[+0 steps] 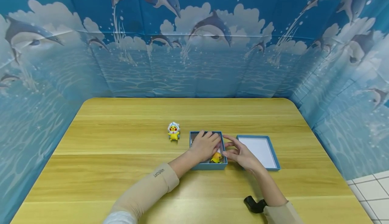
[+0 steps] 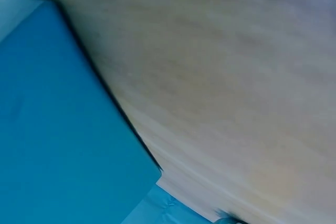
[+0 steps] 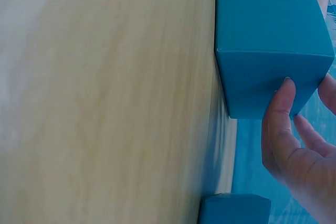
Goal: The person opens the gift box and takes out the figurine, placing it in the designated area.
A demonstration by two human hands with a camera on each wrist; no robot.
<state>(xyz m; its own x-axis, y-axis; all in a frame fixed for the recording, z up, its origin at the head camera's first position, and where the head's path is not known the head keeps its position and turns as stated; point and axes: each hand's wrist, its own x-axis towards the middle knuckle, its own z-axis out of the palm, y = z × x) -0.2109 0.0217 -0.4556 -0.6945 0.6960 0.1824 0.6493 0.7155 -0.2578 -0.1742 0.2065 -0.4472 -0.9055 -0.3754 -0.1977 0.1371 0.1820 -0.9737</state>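
Observation:
A blue open box (image 1: 209,167) stands on the table near its middle. My left hand (image 1: 205,147) reaches down into it from the left, its fingertips near the right wall and partly hidden. Whether those fingers hold anything I cannot tell. A yellow toy figure (image 1: 216,157) lies inside, in the front right corner beside the palm. At the box's right side is my right hand (image 1: 241,153), its fingers loosely bent. The right wrist view shows fingers (image 3: 284,98) touching the box wall (image 3: 273,77). Only the box's outer side (image 2: 63,124) appears in the left wrist view.
A yellow figurine with a white hood (image 1: 173,131) stands left of the box. To the right, a blue-rimmed lid (image 1: 257,151) lies with its white inside up. A black object (image 1: 254,205) is at the right wrist. A dolphin-print curtain (image 1: 194,65) surrounds the wooden table (image 1: 121,129).

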